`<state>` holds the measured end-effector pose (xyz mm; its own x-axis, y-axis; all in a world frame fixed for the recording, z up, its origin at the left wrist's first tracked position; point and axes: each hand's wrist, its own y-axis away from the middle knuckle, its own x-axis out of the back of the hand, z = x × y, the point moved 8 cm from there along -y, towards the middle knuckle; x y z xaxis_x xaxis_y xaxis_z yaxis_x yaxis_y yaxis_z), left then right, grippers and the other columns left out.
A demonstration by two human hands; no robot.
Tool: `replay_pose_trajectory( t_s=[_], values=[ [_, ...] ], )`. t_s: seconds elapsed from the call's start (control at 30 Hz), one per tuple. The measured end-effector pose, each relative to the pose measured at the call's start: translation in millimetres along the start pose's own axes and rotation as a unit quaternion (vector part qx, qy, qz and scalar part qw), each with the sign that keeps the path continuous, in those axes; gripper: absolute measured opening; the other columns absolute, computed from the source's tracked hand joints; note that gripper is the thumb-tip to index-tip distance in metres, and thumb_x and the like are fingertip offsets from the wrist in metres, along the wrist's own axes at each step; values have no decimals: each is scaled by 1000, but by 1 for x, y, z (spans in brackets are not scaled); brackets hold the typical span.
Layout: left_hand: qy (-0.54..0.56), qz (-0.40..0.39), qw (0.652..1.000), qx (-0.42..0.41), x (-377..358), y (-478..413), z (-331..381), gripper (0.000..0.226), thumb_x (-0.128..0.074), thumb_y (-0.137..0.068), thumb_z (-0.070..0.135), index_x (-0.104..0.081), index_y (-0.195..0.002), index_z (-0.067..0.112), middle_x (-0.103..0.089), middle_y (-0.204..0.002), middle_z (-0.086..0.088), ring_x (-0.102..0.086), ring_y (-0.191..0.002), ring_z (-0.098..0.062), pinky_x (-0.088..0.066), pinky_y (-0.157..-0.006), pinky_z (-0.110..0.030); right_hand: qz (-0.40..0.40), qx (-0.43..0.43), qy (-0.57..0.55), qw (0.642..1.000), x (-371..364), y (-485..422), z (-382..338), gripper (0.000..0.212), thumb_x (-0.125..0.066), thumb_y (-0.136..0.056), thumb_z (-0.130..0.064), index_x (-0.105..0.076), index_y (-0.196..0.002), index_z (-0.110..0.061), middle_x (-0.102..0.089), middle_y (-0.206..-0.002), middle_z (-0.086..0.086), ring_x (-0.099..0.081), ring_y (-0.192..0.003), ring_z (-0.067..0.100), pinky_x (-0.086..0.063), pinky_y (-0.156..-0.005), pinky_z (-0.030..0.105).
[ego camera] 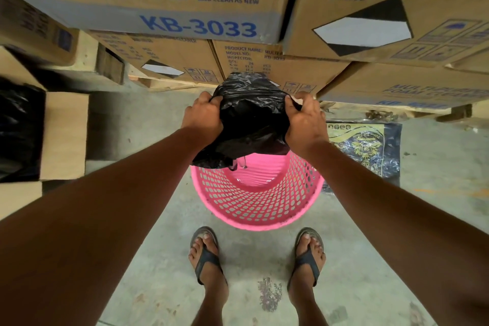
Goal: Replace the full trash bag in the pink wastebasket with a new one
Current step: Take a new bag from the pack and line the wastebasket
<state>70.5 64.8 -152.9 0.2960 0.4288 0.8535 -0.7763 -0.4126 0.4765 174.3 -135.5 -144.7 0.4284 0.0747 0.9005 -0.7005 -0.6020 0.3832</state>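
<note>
A pink mesh wastebasket (258, 201) stands on the concrete floor just ahead of my feet. A black trash bag (251, 119) hangs over its far rim, and both of my hands hold the bag's top. My left hand (202, 118) grips the bag's left edge and my right hand (305, 122) grips its right edge. The bag's lower end dips into the basket's mouth. Something clear and glassy shows inside the basket under the bag; I cannot tell what it is.
Stacked cardboard cartons (158, 8) of foam cleaner on wooden pallets rise close behind the basket. An open carton with black plastic (18, 130) stands at the left. A dark printed packet (365, 148) lies on the floor to the right. My sandalled feet (206, 257) stand near the basket.
</note>
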Motion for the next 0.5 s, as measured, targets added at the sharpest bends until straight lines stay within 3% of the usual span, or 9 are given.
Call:
replay_pose_trajectory(
  t_s=[0.17,0.23,0.3,0.4,0.5],
  values=[
    [-14,-7,1000,0,-11,-7,-4,48,-49,-93,25,-45,-140,17,-42,-135,-17,-44,-124,-39,-38,-103,-51,-53,-79,20,995,-2,-11,14,72,-62,-79,-22,-37,-147,-25,-33,-143,20,-35,-131,41,-34,-105,55],
    [31,-14,999,11,-19,-6,-10,46,-46,-96,32,-45,-140,18,-39,-140,-16,-39,-130,-37,-35,-104,-52,-88,-107,16,990,-6,-14,21,72,-63,-77,-28,-35,-144,-33,-36,-143,17,-36,-133,39,-30,-106,59],
    [84,10,996,16,-21,2,-18,50,-52,-94,37,-45,-140,20,-37,-146,-14,-35,-134,-36,-34,-105,-53,-113,-124,7,986,-12,-14,30,72,-64,-77,-33,-33,-142,-35,-38,-141,17,-36,-133,39,-30,-107,61],
    [34,108,993,-34,-11,29,-19,59,-58,-89,40,-43,-141,18,-37,-149,-13,-33,-136,-34,-34,-102,-51,-115,-141,-30,983,-14,-9,40,71,-65,-77,-38,-35,-141,-34,-39,-142,17,-35,-135,40,-31,-107,62],
    [28,83,996,-27,-28,52,-24,74,-55,-89,50,-25,-150,22,-38,-149,-11,-37,-134,-34,-36,-101,-54,-129,-169,-154,965,-23,-1,47,75,-64,-70,-43,-38,-140,-40,-46,-137,17,-45,-130,41,-38,-109,58]
  ],
)
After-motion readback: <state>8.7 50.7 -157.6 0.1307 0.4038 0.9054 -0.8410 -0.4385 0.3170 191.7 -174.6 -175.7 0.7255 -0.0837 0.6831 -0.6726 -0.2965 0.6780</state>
